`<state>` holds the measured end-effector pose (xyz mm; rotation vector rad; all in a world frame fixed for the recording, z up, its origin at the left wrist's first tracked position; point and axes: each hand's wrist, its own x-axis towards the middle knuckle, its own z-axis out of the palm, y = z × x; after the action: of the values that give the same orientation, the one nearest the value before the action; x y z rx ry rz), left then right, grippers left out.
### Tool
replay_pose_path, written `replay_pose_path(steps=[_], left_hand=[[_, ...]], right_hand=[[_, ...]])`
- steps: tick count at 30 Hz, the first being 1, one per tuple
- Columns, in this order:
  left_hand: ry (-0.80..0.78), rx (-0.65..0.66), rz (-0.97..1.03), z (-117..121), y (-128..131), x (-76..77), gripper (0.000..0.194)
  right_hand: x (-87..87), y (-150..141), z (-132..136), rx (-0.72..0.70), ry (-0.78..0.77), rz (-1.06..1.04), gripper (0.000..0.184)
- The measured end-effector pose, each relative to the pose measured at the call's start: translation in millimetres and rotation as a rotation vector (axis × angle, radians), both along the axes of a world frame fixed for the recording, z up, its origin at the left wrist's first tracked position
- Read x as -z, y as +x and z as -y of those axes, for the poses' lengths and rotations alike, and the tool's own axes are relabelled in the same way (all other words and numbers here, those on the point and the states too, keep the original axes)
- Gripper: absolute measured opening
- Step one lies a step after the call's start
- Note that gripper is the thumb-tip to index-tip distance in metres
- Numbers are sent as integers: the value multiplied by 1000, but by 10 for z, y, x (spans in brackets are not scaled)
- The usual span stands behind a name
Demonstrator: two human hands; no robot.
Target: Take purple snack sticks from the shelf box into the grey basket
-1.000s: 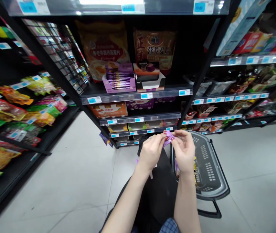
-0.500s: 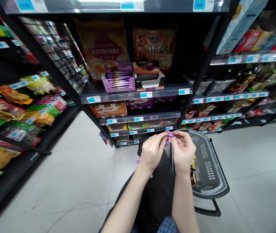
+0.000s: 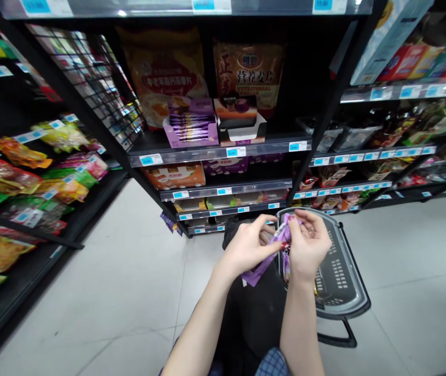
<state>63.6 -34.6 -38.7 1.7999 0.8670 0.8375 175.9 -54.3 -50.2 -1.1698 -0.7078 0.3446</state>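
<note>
In front of my body my left hand (image 3: 246, 245) and my right hand (image 3: 307, 245) both grip a purple snack packet (image 3: 267, 257). The fingers of each hand are curled round it. The packet runs slantwise from the right fingertips down to below the left hand. A dark grey shopping basket (image 3: 344, 292) stands on the floor just right of my hands, with a few packets inside it under my right wrist.
A black shelf unit (image 3: 223, 154) faces me with a purple display box (image 3: 191, 125), a white box (image 3: 241, 122) and big cereal bags (image 3: 164, 73). Snack bags (image 3: 31, 177) fill the left shelves. More shelves (image 3: 395, 151) run to the right. Grey tiled floor (image 3: 109, 292) lies around.
The purple packet now shows much longer, hanging down below my left hand. My right hand has turned palm inward and shifted slightly right.
</note>
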Motion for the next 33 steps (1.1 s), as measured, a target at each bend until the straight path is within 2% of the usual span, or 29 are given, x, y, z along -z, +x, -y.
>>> replay_pose_path(steps=[3,7,10,14,16,22,25,29,33], left_hand=[[66,109,-179,10,-32,-67,11],[94,142,-282,39,-28,-111,18],[60,144,-293,46,-26,-101,19],[87,136,-326,27,-25,-51,23],[100,138,-350,15,-18,-27,24],[118,234,-388,-4,-10,-5,25],[145,272,-389,0,-15,-5,34],[147,230,-470,3,7,8,44],[124,164,-533,-3,28,-3,33]], right_hand=[[-19,49,14,51,1,-2,15],[-11,115,27,14,0,-28,15],[20,162,27,-97,-12,-63,19],[66,213,29,-327,-101,-86,23],[83,221,30,-349,-133,-80,18],[132,175,-15,-127,-63,-143,17],[146,157,-45,-53,-32,-178,17],[106,164,-35,11,-14,-173,17],[79,214,-11,96,-3,-169,18]])
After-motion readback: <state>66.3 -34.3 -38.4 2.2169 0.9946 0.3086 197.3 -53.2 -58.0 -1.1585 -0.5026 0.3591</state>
